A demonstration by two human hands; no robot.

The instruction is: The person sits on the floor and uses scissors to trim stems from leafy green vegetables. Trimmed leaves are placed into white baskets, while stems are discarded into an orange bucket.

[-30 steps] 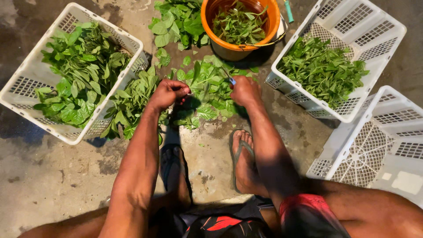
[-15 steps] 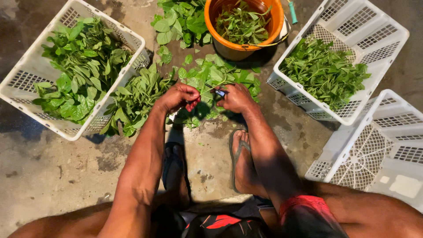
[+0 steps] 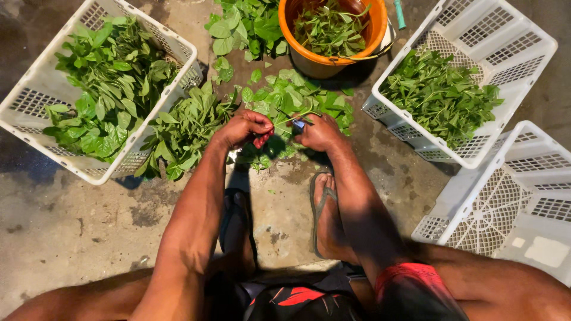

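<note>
A thin green stem (image 3: 291, 120) spans both hands above the leaf pile (image 3: 291, 98) on the rough concrete floor (image 3: 71, 226). Left hand (image 3: 247, 128) fingers are pinched on the stem; right hand (image 3: 318, 132) fingers are clamped on a small blue-handled tool (image 3: 298, 125). Beyond stands a round orange plastic bucket (image 3: 309, 56) of leafy stems. Perforated white plastic crates of leaves sit at the floor's left (image 3: 35, 101) and right (image 3: 523, 53); another (image 3: 511, 196) lies tipped and bare.
</note>
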